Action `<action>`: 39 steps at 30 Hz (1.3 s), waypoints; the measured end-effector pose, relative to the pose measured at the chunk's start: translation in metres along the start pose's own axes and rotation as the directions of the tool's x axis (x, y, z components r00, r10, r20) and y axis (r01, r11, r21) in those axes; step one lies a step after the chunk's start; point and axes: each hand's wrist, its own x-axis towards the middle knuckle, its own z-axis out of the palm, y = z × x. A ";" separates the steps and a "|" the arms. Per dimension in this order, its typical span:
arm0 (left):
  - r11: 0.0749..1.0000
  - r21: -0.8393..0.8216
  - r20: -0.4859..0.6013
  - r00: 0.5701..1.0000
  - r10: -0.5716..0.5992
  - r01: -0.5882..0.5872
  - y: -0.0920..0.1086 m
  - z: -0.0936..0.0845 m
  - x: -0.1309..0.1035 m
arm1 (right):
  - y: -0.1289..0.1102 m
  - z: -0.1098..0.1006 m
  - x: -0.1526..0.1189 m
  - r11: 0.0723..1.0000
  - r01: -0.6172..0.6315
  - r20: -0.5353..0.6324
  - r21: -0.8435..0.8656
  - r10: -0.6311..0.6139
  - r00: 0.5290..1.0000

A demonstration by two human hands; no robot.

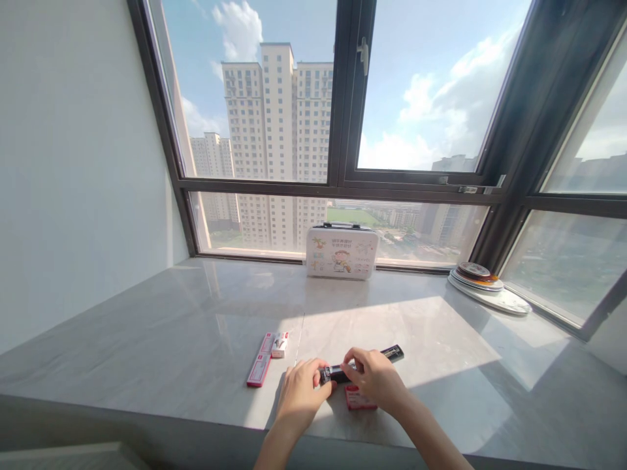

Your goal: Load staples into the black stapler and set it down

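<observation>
A black stapler (337,374) lies slantwise over the sill, swung open into a long shape, with its far arm (393,353) stretching out to the right. My left hand (301,390) is closed around its near left end, thumb and fingers on either side. Over its middle, my right hand (376,376) is closed with the fingertips pinched at the stapler; whether a small piece such as staples sits between them is hidden. Beneath the right hand lies a red-and-white small box (360,398), partly covered.
Left of my hands lie two flat pink-and-white boxes (258,369) end to end, and a small white box (280,344). A white cartoon-printed case (341,253) stands against the window. Stacked round plates (484,295) sit at the right back. The marble sill (196,352) has a front edge.
</observation>
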 end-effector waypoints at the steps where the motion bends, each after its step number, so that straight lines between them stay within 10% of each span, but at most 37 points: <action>1: 1.000 -0.005 0.001 1.000 0.001 -0.001 0.001 0.000 0.000 | -0.002 -0.002 -0.003 1.000 -0.012 -0.001 0.011 0.012 1.000; 8: 1.000 0.004 0.015 1.000 0.000 0.000 0.003 -0.003 -0.001 | 0.013 -0.019 -0.028 0.882 -0.198 0.182 0.429 0.130 0.975; 13: 1.000 -0.027 0.029 0.999 -0.015 0.016 0.001 -0.002 0.001 | 0.066 -0.032 -0.049 0.635 -0.569 0.387 0.523 0.419 0.822; 17: 0.998 -0.053 0.038 0.999 -0.021 0.023 0.002 -0.003 0.000 | 0.068 -0.044 -0.034 0.508 -0.512 0.294 0.692 0.449 0.844; 24: 0.998 0.018 0.043 0.997 -0.060 0.060 0.004 -0.003 0.000 | 0.012 -0.032 0.016 0.769 -0.136 0.130 0.625 0.070 0.989; 39: 0.996 0.081 0.030 0.999 -0.036 0.033 0.004 -0.005 0.000 | -0.013 -0.018 0.028 0.989 -0.043 0.298 0.140 0.000 0.955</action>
